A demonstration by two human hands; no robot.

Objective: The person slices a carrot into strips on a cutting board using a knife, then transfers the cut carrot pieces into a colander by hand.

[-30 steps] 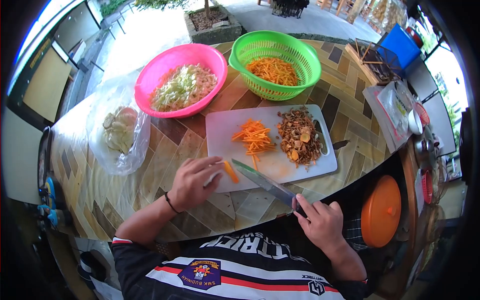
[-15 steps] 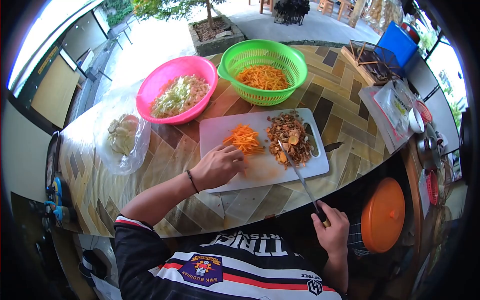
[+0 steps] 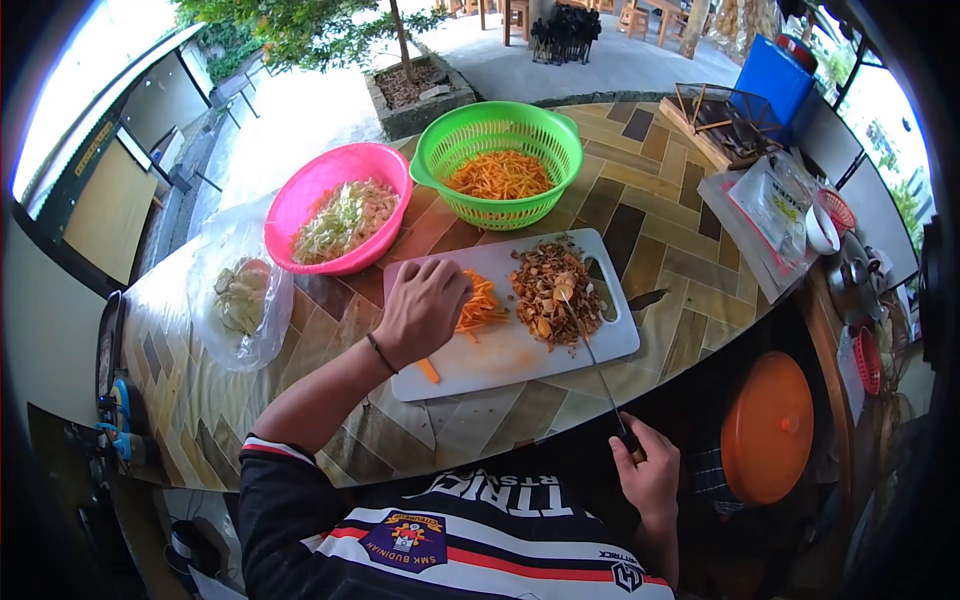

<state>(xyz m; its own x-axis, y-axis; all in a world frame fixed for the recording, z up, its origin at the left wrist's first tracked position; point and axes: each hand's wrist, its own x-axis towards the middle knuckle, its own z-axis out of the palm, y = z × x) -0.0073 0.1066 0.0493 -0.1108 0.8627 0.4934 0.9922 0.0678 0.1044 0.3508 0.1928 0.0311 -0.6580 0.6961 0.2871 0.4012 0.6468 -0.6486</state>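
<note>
My right hand (image 3: 648, 470) grips a knife (image 3: 604, 382) by its dark handle. The blade reaches over the white cutting board (image 3: 480, 370), its tip on a heap of brown peelings and carrot scraps (image 3: 545, 285). Fingers curled, my left hand (image 3: 425, 308) is above the board's left part, in front of a small pile of carrot strips (image 3: 482, 303). Whatever its fingers hold, if anything, is hidden. One flat carrot piece (image 3: 428, 371) lies near the board's left edge, below that hand.
Behind the board stand a pink basin (image 3: 385, 228) of shredded pale vegetables and a green colander (image 3: 500, 212) of carrot strips. A clear plastic bag (image 3: 262, 335) with pale vegetable lies left. An orange lidded container (image 3: 765, 430) is right of my right hand.
My left hand has lifted and moved left and away from me over the board. The flat carrot piece now shows below it. The knife tip stays on the peelings; the view has shifted slightly.
</note>
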